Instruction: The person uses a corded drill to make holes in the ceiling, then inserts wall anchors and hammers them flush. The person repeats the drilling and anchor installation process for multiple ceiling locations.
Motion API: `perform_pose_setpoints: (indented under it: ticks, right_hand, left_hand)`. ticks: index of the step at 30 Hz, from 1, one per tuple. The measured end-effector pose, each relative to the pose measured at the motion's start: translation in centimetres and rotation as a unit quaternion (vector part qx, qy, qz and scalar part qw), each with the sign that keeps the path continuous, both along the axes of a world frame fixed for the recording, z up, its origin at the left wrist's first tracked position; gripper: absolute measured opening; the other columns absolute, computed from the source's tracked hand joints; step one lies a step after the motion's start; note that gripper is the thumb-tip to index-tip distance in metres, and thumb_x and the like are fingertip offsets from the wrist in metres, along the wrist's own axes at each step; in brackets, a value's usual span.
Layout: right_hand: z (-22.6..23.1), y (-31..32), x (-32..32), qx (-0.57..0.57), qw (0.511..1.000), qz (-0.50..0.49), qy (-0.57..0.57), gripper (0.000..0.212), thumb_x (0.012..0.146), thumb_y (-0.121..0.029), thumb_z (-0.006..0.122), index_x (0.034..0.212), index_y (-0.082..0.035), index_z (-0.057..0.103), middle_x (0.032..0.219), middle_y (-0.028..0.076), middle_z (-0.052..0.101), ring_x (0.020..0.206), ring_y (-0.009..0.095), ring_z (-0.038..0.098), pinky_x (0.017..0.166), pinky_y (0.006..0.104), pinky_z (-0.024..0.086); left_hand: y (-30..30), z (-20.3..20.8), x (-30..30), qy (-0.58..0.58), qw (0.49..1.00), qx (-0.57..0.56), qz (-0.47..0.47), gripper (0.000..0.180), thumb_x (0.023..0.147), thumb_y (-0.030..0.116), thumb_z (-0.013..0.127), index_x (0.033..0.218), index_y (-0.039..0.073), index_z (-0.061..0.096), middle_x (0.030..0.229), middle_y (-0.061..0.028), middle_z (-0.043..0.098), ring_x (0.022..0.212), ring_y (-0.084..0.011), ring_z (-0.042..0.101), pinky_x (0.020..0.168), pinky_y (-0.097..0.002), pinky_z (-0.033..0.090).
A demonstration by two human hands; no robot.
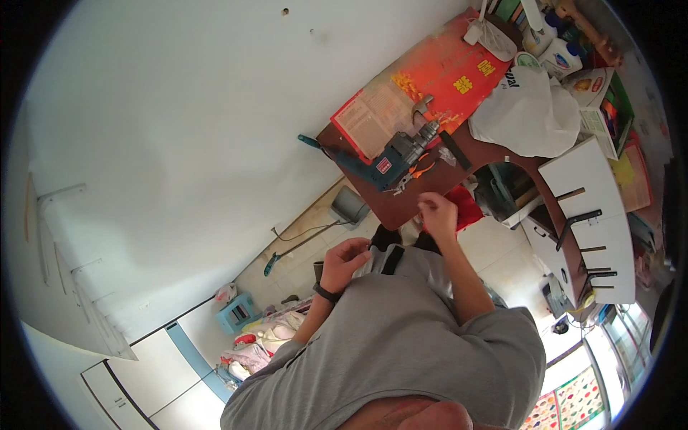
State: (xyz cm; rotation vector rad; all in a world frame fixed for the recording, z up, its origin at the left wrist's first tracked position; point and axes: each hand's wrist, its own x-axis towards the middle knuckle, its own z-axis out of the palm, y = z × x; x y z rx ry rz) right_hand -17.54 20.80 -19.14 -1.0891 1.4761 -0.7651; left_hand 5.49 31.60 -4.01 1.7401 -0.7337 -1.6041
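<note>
My left hand (345, 262), with a black band on its wrist, is held in front of my grey shirt at waist height. Its fingers are loosely bent and apart, and nothing shows in them. My right hand (439, 213) is by the near edge of the brown table (393, 208), fingers curled together; anything inside them is too small to make out. Beyond it on the table lies a blue-green power drill (390, 161) with a metal chuck. Pliers (408, 179) with orange handles rest beside the drill. A hammer (423, 107) lies behind the chuck.
A red printed sheet (448, 68) covers the table's back part, against the white wall (179, 129). To the right are a white plastic bag (527, 115), bottles (560, 59) and a white drawer unit (595, 208). A grey bin (349, 206) and a blue stool (238, 313) stand at the left.
</note>
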Motion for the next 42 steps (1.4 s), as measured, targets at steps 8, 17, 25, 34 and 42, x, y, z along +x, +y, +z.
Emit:
perform_pose_setpoints:
  ticks: [8, 17, 25, 34, 42]
  right_hand:
    - [-1.6, -9.1, -5.2, -0.269, 0.887, -0.044, 0.371, 0.043, 0.078, -0.003, 0.072, 0.120, -0.005, 0.065, 0.122, 0.017, 0.065, 0.111, 0.038, 0.062, 0.096, 0.0456, 0.052]
    - [-2.8, -14.9, -4.4, -0.121, 0.934, 0.061, 0.330, 0.039, 0.074, -0.003, 0.069, 0.113, -0.005, 0.066, 0.116, 0.015, 0.061, 0.115, 0.037, 0.059, 0.093, 0.0481, 0.053]
    - [-4.3, -14.8, -4.5, -0.127, 0.948, -0.062, 0.286, 0.035, 0.072, -0.007, 0.071, 0.106, -0.004, 0.072, 0.116, 0.013, 0.065, 0.111, 0.037, 0.062, 0.091, 0.0470, 0.054]
    - [-3.1, -13.7, -3.7, -0.165, 0.923, -0.168, 0.305, 0.036, 0.074, -0.008, 0.070, 0.109, -0.004, 0.072, 0.114, 0.012, 0.065, 0.109, 0.036, 0.063, 0.089, 0.0466, 0.055]
    - [-4.5, -13.3, -3.5, -0.196, 0.910, -0.243, 0.272, 0.039, 0.070, -0.006, 0.071, 0.109, -0.003, 0.072, 0.112, 0.013, 0.065, 0.107, 0.036, 0.062, 0.088, 0.0461, 0.054]
  left_hand:
    - [-0.9, -2.0, -0.9, 0.023, 0.999, -0.045, -0.018, 0.027, 0.093, 0.005, 0.073, 0.120, 0.000, 0.069, 0.101, 0.0002, 0.070, 0.092, -0.0061, 0.063, 0.084, -0.0234, 0.051]
    - [-6.6, -0.1, -0.2, -0.106, 0.977, -0.145, -0.115, 0.023, 0.095, 0.008, 0.071, 0.117, 0.003, 0.070, 0.094, 0.0030, 0.066, 0.082, -0.0039, 0.059, 0.072, -0.0226, 0.050]
    - [-19.4, 3.0, 1.3, -0.351, 0.887, -0.282, -0.107, 0.020, 0.090, 0.016, 0.076, 0.108, 0.007, 0.075, 0.095, -0.0058, 0.076, 0.078, -0.0138, 0.069, 0.070, -0.0288, 0.054]
    - [-35.1, 6.2, 5.0, -0.625, 0.606, -0.477, -0.121, 0.023, 0.083, 0.008, 0.076, 0.105, 0.011, 0.073, 0.098, -0.0043, 0.068, 0.072, -0.0230, 0.067, 0.062, -0.0355, 0.054]
    - [-39.1, 7.8, 5.9, -0.697, 0.462, -0.521, -0.172, 0.016, 0.084, 0.011, 0.077, 0.100, 0.015, 0.073, 0.098, 0.0012, 0.067, 0.070, -0.0211, 0.067, 0.058, -0.0347, 0.054]
